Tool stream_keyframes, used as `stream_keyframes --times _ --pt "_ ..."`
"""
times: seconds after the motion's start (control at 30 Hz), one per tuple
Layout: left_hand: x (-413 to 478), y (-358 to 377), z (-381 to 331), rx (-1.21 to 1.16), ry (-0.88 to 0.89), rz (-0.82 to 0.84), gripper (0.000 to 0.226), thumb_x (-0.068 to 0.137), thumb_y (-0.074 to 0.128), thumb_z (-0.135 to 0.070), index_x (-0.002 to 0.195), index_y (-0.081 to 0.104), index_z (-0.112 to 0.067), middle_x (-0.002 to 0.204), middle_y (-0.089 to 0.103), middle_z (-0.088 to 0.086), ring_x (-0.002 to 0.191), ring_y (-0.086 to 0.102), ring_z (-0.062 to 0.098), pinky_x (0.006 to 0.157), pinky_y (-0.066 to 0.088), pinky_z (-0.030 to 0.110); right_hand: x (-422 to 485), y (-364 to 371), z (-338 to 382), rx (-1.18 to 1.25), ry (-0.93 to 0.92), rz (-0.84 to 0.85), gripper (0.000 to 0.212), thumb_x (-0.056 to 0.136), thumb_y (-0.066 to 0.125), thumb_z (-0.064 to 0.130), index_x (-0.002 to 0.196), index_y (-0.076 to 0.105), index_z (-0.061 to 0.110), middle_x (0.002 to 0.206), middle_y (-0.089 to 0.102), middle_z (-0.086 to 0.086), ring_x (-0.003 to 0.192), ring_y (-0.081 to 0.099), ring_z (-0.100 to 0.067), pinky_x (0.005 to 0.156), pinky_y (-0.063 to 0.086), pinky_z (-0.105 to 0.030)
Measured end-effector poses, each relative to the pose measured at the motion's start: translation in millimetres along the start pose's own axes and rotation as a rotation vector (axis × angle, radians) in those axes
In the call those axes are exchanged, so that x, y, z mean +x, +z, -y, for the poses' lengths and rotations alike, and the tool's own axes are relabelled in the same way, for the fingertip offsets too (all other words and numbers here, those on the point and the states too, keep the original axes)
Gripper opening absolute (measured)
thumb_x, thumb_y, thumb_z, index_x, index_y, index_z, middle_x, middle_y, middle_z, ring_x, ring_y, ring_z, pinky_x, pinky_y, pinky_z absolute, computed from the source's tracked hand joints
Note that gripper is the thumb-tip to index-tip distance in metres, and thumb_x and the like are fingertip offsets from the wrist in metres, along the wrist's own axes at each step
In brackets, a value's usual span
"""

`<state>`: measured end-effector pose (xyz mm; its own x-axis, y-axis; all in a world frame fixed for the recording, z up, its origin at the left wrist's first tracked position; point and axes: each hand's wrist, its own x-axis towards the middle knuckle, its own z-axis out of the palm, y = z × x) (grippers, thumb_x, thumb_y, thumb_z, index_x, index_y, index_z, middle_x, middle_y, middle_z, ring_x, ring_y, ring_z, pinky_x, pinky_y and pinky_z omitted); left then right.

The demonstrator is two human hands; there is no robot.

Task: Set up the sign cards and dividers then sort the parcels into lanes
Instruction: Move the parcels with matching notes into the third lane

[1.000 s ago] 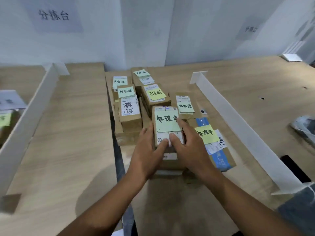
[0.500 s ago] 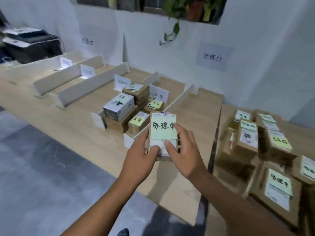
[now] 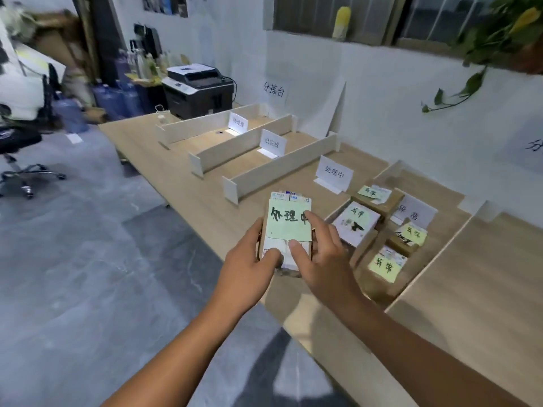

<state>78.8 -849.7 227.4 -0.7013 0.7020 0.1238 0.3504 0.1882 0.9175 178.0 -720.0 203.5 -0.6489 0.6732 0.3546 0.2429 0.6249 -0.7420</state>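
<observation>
I hold a small brown parcel (image 3: pixel 289 227) with a green handwritten note in the air over the table's front edge. My left hand (image 3: pixel 249 265) grips its left side, thumb on top. My right hand (image 3: pixel 320 259) grips its right side, thumb and forefinger on the note. White dividers (image 3: pixel 282 168) mark lanes on the wooden table (image 3: pixel 205 198). Three lanes carry a white sign card each (image 3: pixel 335 174) (image 3: pixel 271 142) (image 3: pixel 238 123). Right of the held parcel, several parcels with yellow-green notes (image 3: pixel 357 221) lie in the lane of a fourth sign card (image 3: pixel 414 214).
A printer (image 3: pixel 198 89) stands at the table's far left end. Water bottles (image 3: pixel 111 101) and an office chair (image 3: pixel 20 142) stand on the grey floor to the left. A plant (image 3: pixel 493 33) hangs over the wall at upper right.
My view has swung further left along the table. Both hands carried the parcel away from the unsorted stack to a spot before the lane next to the filled one.
</observation>
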Motion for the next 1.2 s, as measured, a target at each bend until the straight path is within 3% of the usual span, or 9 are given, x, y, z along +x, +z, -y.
stream_keyframes --times 0.13,0.3,0.43,0.53,0.73,0.87,1.0,1.13,1.2 --pt "65.5 -31.9 33.3 -0.005 -0.044 0.011 0.054 0.078 0.048 -0.037 0.109 0.041 -0.080 0.107 0.058 -0.052 0.100 0.059 -0.018 0.074 0.047 0.016 55.5 53.6 -3.4 0.007 0.045 0.057 0.059 0.098 0.060 0.039 0.151 0.036 0.036 0.126 0.044 0.008 0.104 0.048 0.017 0.075 0.040 -0.001" --pt "162.3 -29.9 76.4 0.012 -0.034 0.057 0.055 0.082 0.047 -0.037 0.107 0.038 -0.085 0.102 0.055 -0.055 0.096 0.058 -0.022 0.068 0.045 0.004 132.2 106.1 -45.1 0.077 0.116 0.096 0.059 0.101 0.060 0.034 0.154 0.034 0.029 0.124 0.041 0.007 0.108 0.039 0.029 0.076 0.037 0.005" --pt "253.4 -8.8 111.0 0.037 -0.083 0.112 0.056 0.078 0.045 -0.038 0.108 0.039 -0.086 0.103 0.056 -0.054 0.097 0.057 -0.022 0.068 0.043 0.003 199.1 141.0 -95.2 0.087 0.188 0.059 0.062 0.098 0.063 0.031 0.154 0.035 0.029 0.123 0.043 0.007 0.110 0.043 0.021 0.085 0.035 0.001" --pt "321.7 10.2 129.5 0.087 -0.084 0.210 0.057 0.080 0.046 -0.035 0.115 0.043 -0.079 0.113 0.063 -0.034 0.105 0.057 -0.013 0.073 0.043 0.006 242.8 157.4 -127.0 0.114 0.283 0.039 0.065 0.098 0.063 0.036 0.155 0.032 0.032 0.127 0.043 0.008 0.113 0.044 0.017 0.095 0.043 -0.013" --pt "449.0 47.8 164.5 0.103 -0.115 0.440 0.068 0.083 0.051 -0.022 0.147 0.043 -0.044 0.132 0.064 -0.018 0.105 0.065 0.002 0.083 0.059 0.033 334.5 184.5 -188.6 0.049 0.442 -0.021 0.069 0.095 0.066 0.036 0.154 0.031 0.032 0.129 0.042 0.007 0.105 0.043 0.022 0.083 0.036 -0.001" --pt "534.4 75.9 205.5 0.109 -0.155 0.528 0.061 0.089 0.053 -0.008 0.140 0.043 -0.041 0.125 0.065 -0.023 0.094 0.063 -0.015 0.067 0.050 0.008 394.3 220.9 -236.6 0.017 0.541 -0.043 0.072 0.095 0.067 0.033 0.156 0.030 0.030 0.131 0.043 0.001 0.109 0.051 0.000 0.097 0.045 -0.022" --pt "624.5 105.0 241.9 0.092 -0.126 0.615 0.062 0.078 0.050 0.001 0.130 0.058 -0.033 0.111 0.069 -0.026 0.089 0.064 -0.015 0.063 0.048 0.004 459.7 259.2 -291.3 -0.028 0.664 -0.085 0.072 0.095 0.068 0.030 0.157 0.031 0.025 0.133 0.045 -0.004 0.124 0.051 -0.018 0.103 0.044 -0.031" --pt "702.6 143.2 285.0 0.042 -0.129 0.720 0.064 0.077 0.051 0.003 0.134 0.057 -0.024 0.123 0.070 -0.009 0.106 0.068 0.004 0.077 0.063 0.034 510.2 293.5 -349.4 -0.098 0.727 -0.121 0.073 0.094 0.068 0.029 0.157 0.032 0.020 0.142 0.043 -0.010 0.129 0.049 -0.022 0.100 0.039 -0.024" --pt "726.6 162.9 299.8 0.067 -0.143 0.761 0.059 0.080 0.050 0.003 0.136 0.053 -0.018 0.129 0.066 -0.003 0.117 0.064 0.015 0.091 0.059 0.040 526.3 304.3 -376.1 -0.150 0.763 -0.117 0.073 0.095 0.067 0.032 0.157 0.031 0.021 0.148 0.041 -0.010 0.130 0.049 -0.028 0.105 0.044 -0.035"
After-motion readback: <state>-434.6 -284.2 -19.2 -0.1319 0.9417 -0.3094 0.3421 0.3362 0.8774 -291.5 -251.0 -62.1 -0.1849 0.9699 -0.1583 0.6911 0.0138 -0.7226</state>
